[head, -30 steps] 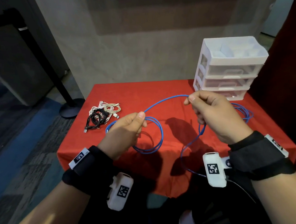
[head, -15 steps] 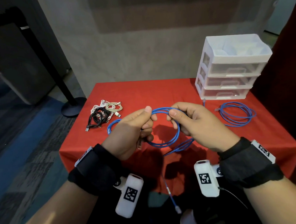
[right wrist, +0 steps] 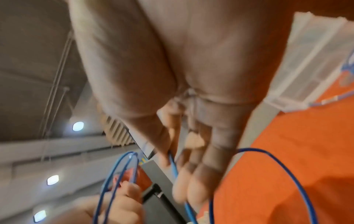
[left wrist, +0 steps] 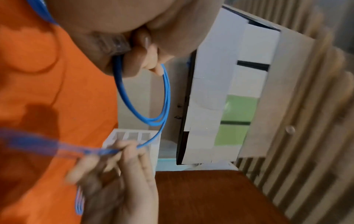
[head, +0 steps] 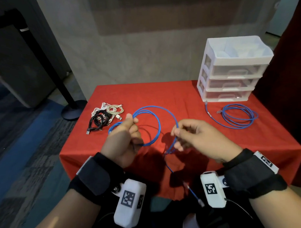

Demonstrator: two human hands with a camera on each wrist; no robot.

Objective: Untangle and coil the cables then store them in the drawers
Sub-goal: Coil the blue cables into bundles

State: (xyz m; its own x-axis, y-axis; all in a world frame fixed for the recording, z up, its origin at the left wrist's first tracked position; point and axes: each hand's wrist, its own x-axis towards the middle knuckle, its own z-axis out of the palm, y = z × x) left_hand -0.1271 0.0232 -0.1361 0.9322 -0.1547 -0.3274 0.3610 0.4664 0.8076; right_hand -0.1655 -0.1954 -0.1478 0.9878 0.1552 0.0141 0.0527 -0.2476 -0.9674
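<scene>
Red cloth covers the table (head: 188, 95). Above it, the left hand (head: 123, 140) pinches the gathered loops of the blue cable (head: 157, 123); the right hand (head: 196, 137) pinches its trailing length. Light, springy and probably slippery, it seems best held where the loops cross.

Indoor office or lab space: concrete wall (head: 144, 54), carpet-tile floor (head: 28, 152), stanchion post (head: 47, 63), red-draped bench (head: 179, 95).
</scene>
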